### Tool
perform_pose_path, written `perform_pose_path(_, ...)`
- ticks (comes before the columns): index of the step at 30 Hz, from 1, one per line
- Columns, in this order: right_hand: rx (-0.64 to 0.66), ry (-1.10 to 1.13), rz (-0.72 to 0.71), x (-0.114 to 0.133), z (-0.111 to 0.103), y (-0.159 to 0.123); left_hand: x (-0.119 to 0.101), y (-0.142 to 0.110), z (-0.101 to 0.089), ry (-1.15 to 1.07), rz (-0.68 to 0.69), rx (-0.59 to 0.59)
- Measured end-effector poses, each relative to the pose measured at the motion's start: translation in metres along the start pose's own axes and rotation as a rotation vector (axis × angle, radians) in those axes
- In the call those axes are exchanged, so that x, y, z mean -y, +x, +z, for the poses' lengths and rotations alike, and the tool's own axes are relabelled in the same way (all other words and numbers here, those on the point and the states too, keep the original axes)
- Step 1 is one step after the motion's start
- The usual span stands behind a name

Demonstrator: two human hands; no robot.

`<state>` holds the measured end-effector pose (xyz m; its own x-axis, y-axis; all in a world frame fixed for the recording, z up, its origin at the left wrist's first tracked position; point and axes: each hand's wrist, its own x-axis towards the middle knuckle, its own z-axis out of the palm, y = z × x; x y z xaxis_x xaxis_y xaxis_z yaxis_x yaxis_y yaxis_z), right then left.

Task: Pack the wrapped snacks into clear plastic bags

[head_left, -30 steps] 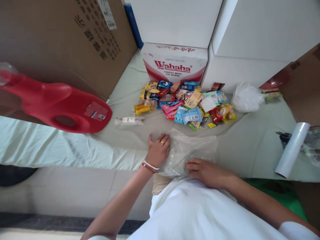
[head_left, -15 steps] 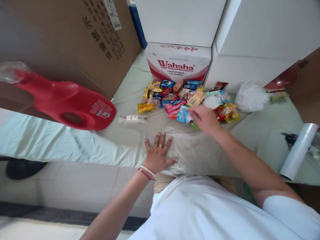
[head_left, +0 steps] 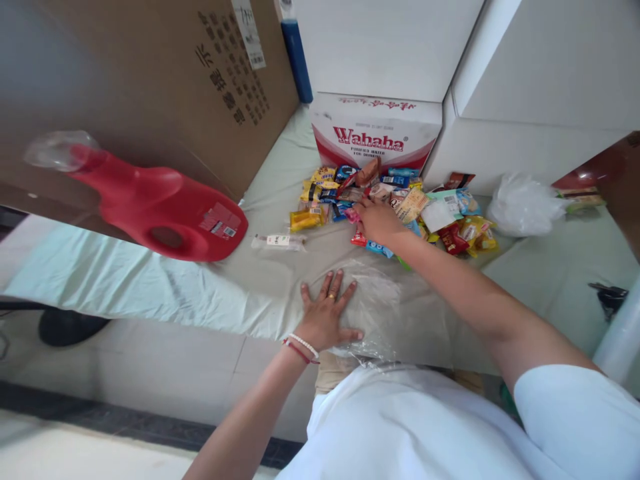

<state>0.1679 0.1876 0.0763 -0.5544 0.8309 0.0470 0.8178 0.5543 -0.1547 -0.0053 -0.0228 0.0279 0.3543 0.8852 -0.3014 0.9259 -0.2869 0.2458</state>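
Observation:
My left hand (head_left: 327,310) lies flat with fingers spread on the left edge of a clear plastic bag (head_left: 395,313) at the near edge of the cloth-covered table (head_left: 125,287). My right hand (head_left: 377,220) reaches out over a pile of colourful snack packets (head_left: 400,200) and rests on pink and blue ones, fingers curled down on them. Whether they grip a packet I cannot tell.
A red detergent jug (head_left: 160,207) lies on its side at the left. A small clear packet (head_left: 277,242) sits beside it. Behind the pile stand a Wahaha carton (head_left: 375,133), white boxes (head_left: 540,80) and a brown carton (head_left: 150,87). A crumpled white bag (head_left: 523,203) lies at the right.
My right hand left the plastic bag, reached forward to the snack pile and moved left across it. The left hand's fingers spread flat on the bag. The view shifted a little.

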Motion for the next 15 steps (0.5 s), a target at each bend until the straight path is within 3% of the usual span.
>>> perform_pose_path(5, -0.323, 0.215, 0.168, -0.021, -0.019, -0.009, 0.0, 0.003, -0.003, 0.015, -0.032, 0.064)
perform_pose_path(8, -0.5, 0.399, 0.206, -0.032, -0.051, -0.045, 0.001, 0.004, -0.004, 0.022, -0.033, 0.088)
perform_pose_path(10, -0.407, 0.524, 0.154, -0.027, -0.072, -0.082, 0.001, 0.004, -0.004, 0.02, -0.035, 0.09)
perform_pose_path(12, -0.16, 0.54, 0.103, -0.009, -0.081, -0.12, 0.001, 0.004, -0.004, 0.012, -0.035, 0.088)
perform_pose_path(15, 0.128, 0.251, 0.157, 0.034, -0.067, -0.163, 0.0, 0.005, -0.005, 0.001, -0.031, 0.092)
